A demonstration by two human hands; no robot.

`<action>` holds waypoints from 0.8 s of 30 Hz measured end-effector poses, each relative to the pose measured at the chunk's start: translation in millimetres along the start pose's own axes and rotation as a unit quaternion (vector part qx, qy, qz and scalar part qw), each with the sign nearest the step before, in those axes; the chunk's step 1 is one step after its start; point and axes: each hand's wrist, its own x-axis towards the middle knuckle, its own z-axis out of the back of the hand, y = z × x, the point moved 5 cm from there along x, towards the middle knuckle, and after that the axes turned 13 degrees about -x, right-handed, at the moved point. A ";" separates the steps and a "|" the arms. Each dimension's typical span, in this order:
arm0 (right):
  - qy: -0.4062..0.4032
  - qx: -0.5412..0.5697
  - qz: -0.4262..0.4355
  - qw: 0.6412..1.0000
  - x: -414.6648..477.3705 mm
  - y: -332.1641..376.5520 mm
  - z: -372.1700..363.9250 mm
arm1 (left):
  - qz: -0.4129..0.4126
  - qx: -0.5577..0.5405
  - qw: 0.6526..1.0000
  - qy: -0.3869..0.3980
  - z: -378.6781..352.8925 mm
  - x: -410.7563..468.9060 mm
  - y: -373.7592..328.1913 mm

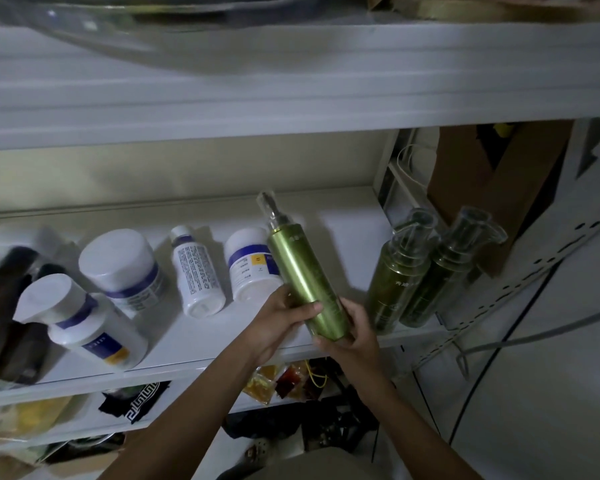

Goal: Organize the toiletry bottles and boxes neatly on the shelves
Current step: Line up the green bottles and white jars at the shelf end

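Note:
A tall metallic green pump bottle (300,268) with a clear cap is held tilted over the white shelf (194,344). My left hand (278,323) wraps its lower body from the left, and my right hand (352,336) cups its base from the right. Two dark green pump bottles (395,275) (437,275) stand upright side by side at the shelf's right end. To the left stand white containers with blue bands: a wide jar (122,265), a slim bottle (196,271), a small jar (248,261) and a pump bottle (90,323) near the front edge.
Dark brown bottles (7,306) crowd the shelf's far left. A brown cardboard box (492,188) stands behind the right upright. The lower shelf holds a black patterned cloth (136,398) and coloured packets (278,377). A grey cable (534,330) hangs at the right.

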 end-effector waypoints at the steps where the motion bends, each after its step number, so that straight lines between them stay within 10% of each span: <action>1: -0.009 -0.024 0.020 0.999 0.1 1.7 -1.8 | -0.013 0.012 1.000 0.000 -1.2 1.0 -0.3; 15: -0.100 -0.173 -0.020 0.980 0.1 -26.2 0.5 | -0.114 0.229 0.966 0.028 -13.3 -1.4 6.6; 24: -0.087 -0.195 -0.001 0.977 -8.1 -31.8 14.7 | -0.163 0.391 0.901 -0.095 -0.1 -14.6 21.3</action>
